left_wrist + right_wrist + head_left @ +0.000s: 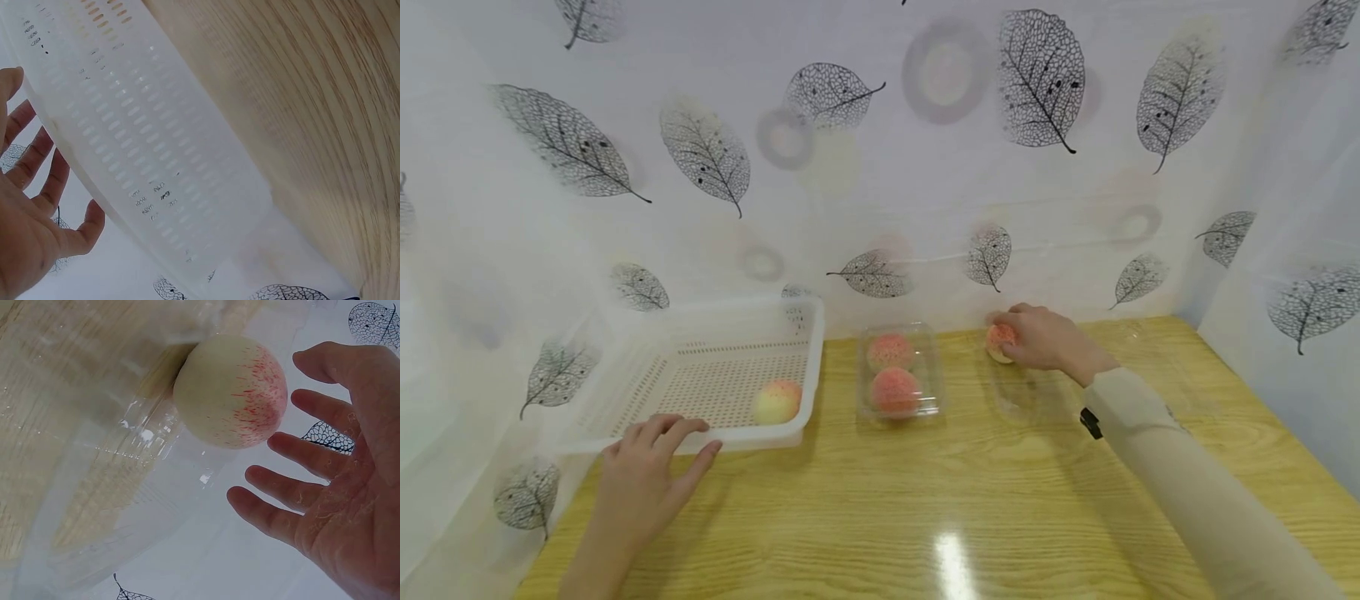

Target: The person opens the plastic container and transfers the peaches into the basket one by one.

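Observation:
At the far right of the table, my right hand (1047,337) is beside a red-and-cream peach (1000,344). The right wrist view has that peach (231,394) in a clear plastic box (69,506), its fingers fairly straight and the fingertips by the fruit; whether they touch it I cannot tell. My left hand (647,471) lies at the front rim of a white perforated basket (814,358), fingers loosely bent. From the left wrist, that hand (31,212) shows beside the basket's wall (150,150). One yellow-red peach (777,403) sits in the basket's front right corner.
Between the hands stands a lidded clear box (929,367) with two peaches (895,392) inside. The transparent lid (1157,367) of the right-hand box spreads towards the right. A leaf-printed white sheet (865,192) hangs behind the wooden table (880,508).

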{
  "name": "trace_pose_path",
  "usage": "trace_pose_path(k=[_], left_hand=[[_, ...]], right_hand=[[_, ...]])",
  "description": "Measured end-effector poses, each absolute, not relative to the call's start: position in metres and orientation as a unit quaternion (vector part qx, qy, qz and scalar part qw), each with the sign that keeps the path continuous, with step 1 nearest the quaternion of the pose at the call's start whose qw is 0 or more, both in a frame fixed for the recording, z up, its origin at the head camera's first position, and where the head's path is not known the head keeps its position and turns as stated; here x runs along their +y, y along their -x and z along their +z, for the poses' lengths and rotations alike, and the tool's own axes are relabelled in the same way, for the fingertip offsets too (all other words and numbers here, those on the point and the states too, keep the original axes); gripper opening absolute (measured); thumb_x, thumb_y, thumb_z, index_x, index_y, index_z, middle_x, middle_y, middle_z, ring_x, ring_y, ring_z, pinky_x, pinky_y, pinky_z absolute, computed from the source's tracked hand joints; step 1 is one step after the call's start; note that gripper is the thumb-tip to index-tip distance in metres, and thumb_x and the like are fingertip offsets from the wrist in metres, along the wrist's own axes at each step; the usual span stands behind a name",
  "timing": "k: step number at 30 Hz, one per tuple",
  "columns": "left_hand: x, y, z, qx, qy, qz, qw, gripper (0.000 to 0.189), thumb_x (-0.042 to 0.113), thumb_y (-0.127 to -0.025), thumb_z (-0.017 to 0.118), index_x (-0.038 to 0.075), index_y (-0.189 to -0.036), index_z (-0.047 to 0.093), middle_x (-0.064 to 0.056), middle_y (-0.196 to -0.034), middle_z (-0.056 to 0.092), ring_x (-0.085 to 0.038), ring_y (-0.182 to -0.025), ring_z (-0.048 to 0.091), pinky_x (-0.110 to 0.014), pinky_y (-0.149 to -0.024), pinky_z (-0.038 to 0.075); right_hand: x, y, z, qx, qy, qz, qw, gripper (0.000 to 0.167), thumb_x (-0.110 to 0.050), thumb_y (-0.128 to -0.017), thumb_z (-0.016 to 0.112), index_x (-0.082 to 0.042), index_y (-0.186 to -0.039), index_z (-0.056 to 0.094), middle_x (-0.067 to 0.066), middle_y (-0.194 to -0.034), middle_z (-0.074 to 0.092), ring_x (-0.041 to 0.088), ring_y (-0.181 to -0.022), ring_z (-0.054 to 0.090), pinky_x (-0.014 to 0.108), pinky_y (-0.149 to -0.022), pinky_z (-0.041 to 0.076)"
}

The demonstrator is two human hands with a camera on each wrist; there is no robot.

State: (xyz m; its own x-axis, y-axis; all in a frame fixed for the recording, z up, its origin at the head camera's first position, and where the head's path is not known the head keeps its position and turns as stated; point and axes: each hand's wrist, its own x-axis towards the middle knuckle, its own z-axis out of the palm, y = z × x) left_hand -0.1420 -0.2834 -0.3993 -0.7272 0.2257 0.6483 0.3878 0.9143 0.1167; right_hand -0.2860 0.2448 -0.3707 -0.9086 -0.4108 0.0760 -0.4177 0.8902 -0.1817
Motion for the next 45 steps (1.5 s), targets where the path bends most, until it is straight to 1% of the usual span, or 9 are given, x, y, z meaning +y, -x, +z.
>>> trace_pose_path(k=[6, 12, 18, 21, 23, 26, 30, 37, 45], left_hand=[[-0.285, 0.141, -0.398, -0.922, 0.164, -0.12, 0.33, 0.032, 0.023, -0.074, 0.088, 0.017, -0.102, 0.074, -0.01, -0.099, 0.069, -0.039, -0.089, 0.063, -0.066, -0.066, 0.047], [-0.285, 0.142, -0.399, -0.922, 0.164, -0.12, 0.33, 0.031, 0.024, -0.075, 0.088, 0.018, -0.102, 0.074, -0.01, -0.1, 0.069, -0.039, -0.089, 0.063, -0.066, -0.067, 0.047], [-0.285, 0.141, -0.4, -0.924, 0.157, -0.124, 0.327, 0.03, 0.027, -0.077, 0.087, 0.019, -0.102, 0.075, -0.01, -0.101, 0.07, -0.04, -0.088, 0.064, -0.067, -0.065, 0.047], [-0.285, 0.141, -0.401, -0.926, 0.152, -0.124, 0.322, 0.029, 0.027, -0.078, 0.087, 0.019, -0.102, 0.074, -0.009, -0.102, 0.069, -0.039, -0.089, 0.063, -0.067, -0.066, 0.047], [-0.285, 0.14, -0.401, -0.927, 0.15, -0.124, 0.32, 0.029, 0.026, -0.078, 0.087, 0.019, -0.102, 0.074, -0.01, -0.102, 0.069, -0.039, -0.089, 0.062, -0.067, -0.066, 0.047], [-0.285, 0.14, -0.402, -0.927, 0.149, -0.125, 0.319, 0.029, 0.025, -0.077, 0.087, 0.018, -0.102, 0.074, -0.01, -0.102, 0.069, -0.039, -0.09, 0.062, -0.067, -0.067, 0.047], [-0.285, 0.14, -0.403, -0.928, 0.147, -0.126, 0.319, 0.029, 0.026, -0.078, 0.087, 0.019, -0.102, 0.074, -0.009, -0.102, 0.068, -0.039, -0.09, 0.062, -0.067, -0.067, 0.047], [-0.284, 0.14, -0.401, -0.927, 0.146, -0.126, 0.32, 0.03, 0.025, -0.077, 0.087, 0.018, -0.103, 0.074, -0.01, -0.103, 0.068, -0.04, -0.09, 0.061, -0.067, -0.067, 0.046], [-0.284, 0.141, -0.401, -0.929, 0.143, -0.131, 0.316, 0.029, 0.025, -0.079, 0.086, 0.018, -0.103, 0.073, -0.01, -0.104, 0.068, -0.041, -0.093, 0.061, -0.068, -0.07, 0.045]], right_hand=[[0.249, 0.287, -0.376, -0.97, -0.214, 0.111, 0.005, 0.05, -0.018, -0.098, 0.058, -0.007, -0.148, 0.054, 0.029, -0.137, 0.06, 0.048, -0.121, 0.061, 0.063, -0.099, 0.05], [0.254, 0.288, -0.38, -0.97, -0.216, 0.115, -0.005, 0.055, -0.016, -0.096, 0.058, -0.005, -0.149, 0.051, 0.031, -0.139, 0.058, 0.05, -0.124, 0.058, 0.064, -0.1, 0.049], [0.255, 0.287, -0.378, -0.969, -0.219, 0.112, -0.006, 0.051, -0.016, -0.094, 0.06, 0.003, -0.141, 0.057, 0.03, -0.129, 0.063, 0.046, -0.115, 0.062, 0.059, -0.093, 0.053], [0.256, 0.285, -0.376, -0.97, -0.218, 0.109, -0.01, 0.049, -0.018, -0.092, 0.063, 0.004, -0.136, 0.06, 0.028, -0.12, 0.065, 0.039, -0.103, 0.064, 0.055, -0.085, 0.054], [0.256, 0.284, -0.375, -0.971, -0.213, 0.109, -0.021, 0.05, -0.019, -0.09, 0.067, 0.003, -0.135, 0.06, 0.027, -0.117, 0.065, 0.034, -0.096, 0.062, 0.05, -0.08, 0.053], [0.257, 0.281, -0.372, -0.973, -0.201, 0.1, -0.049, 0.053, -0.024, -0.09, 0.07, 0.003, -0.134, 0.06, 0.025, -0.118, 0.063, 0.031, -0.095, 0.059, 0.048, -0.077, 0.051], [0.259, 0.278, -0.371, -0.972, -0.201, 0.092, -0.077, 0.056, -0.029, -0.088, 0.073, 0.003, -0.132, 0.06, 0.024, -0.117, 0.064, 0.032, -0.097, 0.06, 0.047, -0.078, 0.051], [0.261, 0.279, -0.377, -0.965, -0.227, 0.113, -0.071, 0.057, -0.023, -0.079, 0.076, 0.005, -0.127, 0.061, 0.021, -0.109, 0.066, 0.027, -0.09, 0.058, 0.039, -0.072, 0.048], [0.264, 0.278, -0.381, -0.964, -0.226, 0.122, -0.076, 0.063, -0.023, -0.078, 0.078, 0.004, -0.132, 0.059, 0.021, -0.11, 0.063, 0.025, -0.087, 0.054, 0.037, -0.07, 0.047]])
